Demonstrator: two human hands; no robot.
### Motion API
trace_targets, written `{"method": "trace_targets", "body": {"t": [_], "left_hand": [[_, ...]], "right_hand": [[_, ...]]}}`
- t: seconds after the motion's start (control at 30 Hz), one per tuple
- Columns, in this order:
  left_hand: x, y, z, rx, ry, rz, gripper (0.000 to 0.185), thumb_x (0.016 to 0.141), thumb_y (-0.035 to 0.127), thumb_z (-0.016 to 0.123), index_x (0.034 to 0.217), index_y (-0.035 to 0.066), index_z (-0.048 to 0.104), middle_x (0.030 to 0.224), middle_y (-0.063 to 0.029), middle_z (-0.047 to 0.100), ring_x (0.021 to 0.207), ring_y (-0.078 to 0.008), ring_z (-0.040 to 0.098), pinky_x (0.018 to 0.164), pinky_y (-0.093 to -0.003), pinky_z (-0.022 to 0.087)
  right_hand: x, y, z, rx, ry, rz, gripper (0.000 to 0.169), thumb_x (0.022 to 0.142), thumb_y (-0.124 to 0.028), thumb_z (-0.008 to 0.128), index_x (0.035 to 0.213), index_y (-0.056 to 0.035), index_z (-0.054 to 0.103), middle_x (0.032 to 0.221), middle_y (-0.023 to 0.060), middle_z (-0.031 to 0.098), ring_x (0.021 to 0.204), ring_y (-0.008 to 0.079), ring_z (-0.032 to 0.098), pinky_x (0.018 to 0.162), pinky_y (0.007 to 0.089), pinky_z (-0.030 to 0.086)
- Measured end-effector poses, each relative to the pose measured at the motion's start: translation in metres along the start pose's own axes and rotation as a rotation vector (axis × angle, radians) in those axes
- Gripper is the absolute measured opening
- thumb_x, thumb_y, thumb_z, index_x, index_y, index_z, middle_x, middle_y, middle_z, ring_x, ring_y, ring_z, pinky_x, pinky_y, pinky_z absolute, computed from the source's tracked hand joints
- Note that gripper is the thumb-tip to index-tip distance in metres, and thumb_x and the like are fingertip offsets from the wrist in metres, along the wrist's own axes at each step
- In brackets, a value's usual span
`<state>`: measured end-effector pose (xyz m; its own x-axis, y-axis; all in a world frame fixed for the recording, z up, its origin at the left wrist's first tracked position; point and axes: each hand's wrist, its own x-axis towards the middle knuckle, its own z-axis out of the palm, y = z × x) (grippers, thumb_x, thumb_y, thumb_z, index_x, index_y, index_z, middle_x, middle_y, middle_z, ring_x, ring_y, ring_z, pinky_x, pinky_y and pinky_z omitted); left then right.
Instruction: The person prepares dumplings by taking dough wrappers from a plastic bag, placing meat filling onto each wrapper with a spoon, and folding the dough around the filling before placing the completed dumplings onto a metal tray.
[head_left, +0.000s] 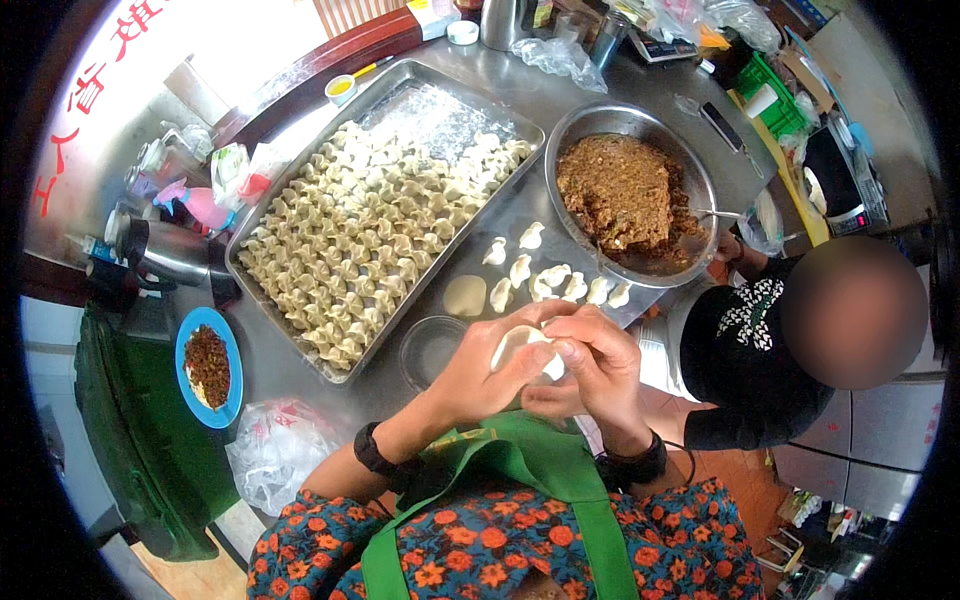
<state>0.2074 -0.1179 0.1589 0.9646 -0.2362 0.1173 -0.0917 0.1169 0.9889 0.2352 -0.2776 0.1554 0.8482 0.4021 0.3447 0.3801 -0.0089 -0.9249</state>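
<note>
Between my left hand (487, 364) and my right hand (600, 360), a pale dough wrapper (514, 346) is pinched, with the fingers of both hands on its edge. Just beyond my hands, several folded dumplings (520, 270) lie on the metal table beside a flat round wrapper (465, 295). A large metal tray (450, 241) at upper left holds rows of folded dumplings (360, 247) and has a floured part at its far end. To the upper right stands a steel bowl (556, 142) of brown minced filling (615, 187), with a utensil handle over its rim.
A clear round bowl (427, 349) stands left of my hands. Farther left are a blue plate (234, 375) of filling, a plastic bag (281, 450) and a steel kettle (169, 251). A co-worker in black (742, 360) is close on the right. A phone (721, 126) lies beyond the bowl.
</note>
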Motion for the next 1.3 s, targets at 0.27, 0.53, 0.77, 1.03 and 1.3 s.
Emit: {"method": "trace_targets", "body": {"t": [0.27,0.53,0.77,1.03,1.3], "left_hand": [[-0.002,0.002,0.004,-0.253,0.045,-0.211,0.046,0.094,0.036,0.041,0.121,0.0,0.05,0.073,-0.004,0.058,0.058,-0.0062,0.049,0.052,-0.0191,0.038],[0.001,0.002,0.012,-0.57,0.075,-0.148,0.054,0.094,0.043,0.04,0.125,0.0,0.045,0.092,-0.0052,0.057,0.069,-0.0099,0.053,0.058,-0.0216,0.043],[0.0,-0.007,0.017,-0.568,0.028,-0.064,0.051,0.093,0.041,0.043,0.123,0.0,0.047,0.101,-0.0064,0.057,0.074,-0.0108,0.055,0.06,-0.0215,0.044],[-0.002,0.014,0.009,-0.275,-0.034,0.003,0.061,0.091,0.047,0.04,0.12,-0.006,0.045,0.088,-0.0109,0.06,0.066,-0.0146,0.057,0.057,-0.0245,0.044],[0.003,0.017,0.007,-0.426,-0.342,-0.062,0.063,0.093,0.05,0.031,0.13,0.0,0.04,0.084,-0.0059,0.059,0.065,-0.0116,0.053,0.058,-0.0218,0.041]], "right_hand": [[0.006,-0.002,-0.004,-0.047,0.105,0.024,0.042,0.08,-0.025,0.064,0.114,-0.0011,0.054,0.105,0.0111,0.053,0.09,0.018,0.051,0.078,0.0326,0.041],[0.018,-0.004,0.019,0.661,-0.072,0.238,0.106,0.07,-0.062,0.063,0.142,-0.004,0.009,0.135,0.0189,0.035,0.12,0.0293,0.041,0.098,0.0388,0.035],[0.025,-0.011,0.019,0.649,-0.117,0.253,0.098,0.078,-0.06,0.054,0.142,-0.0034,0.006,0.131,0.0212,0.039,0.117,0.0297,0.045,0.098,0.0418,0.036],[0.023,-0.01,0.013,0.539,-0.339,0.096,0.073,0.089,-0.052,0.04,0.139,-0.0011,0.023,0.136,0.0206,0.034,0.122,0.0302,0.039,0.098,0.0412,0.034],[0.029,-0.018,-0.003,0.565,-0.581,0.225,0.075,0.09,-0.055,0.036,0.138,0.0007,0.023,0.138,0.0185,0.033,0.126,0.0304,0.035,0.099,0.0394,0.034]]}}
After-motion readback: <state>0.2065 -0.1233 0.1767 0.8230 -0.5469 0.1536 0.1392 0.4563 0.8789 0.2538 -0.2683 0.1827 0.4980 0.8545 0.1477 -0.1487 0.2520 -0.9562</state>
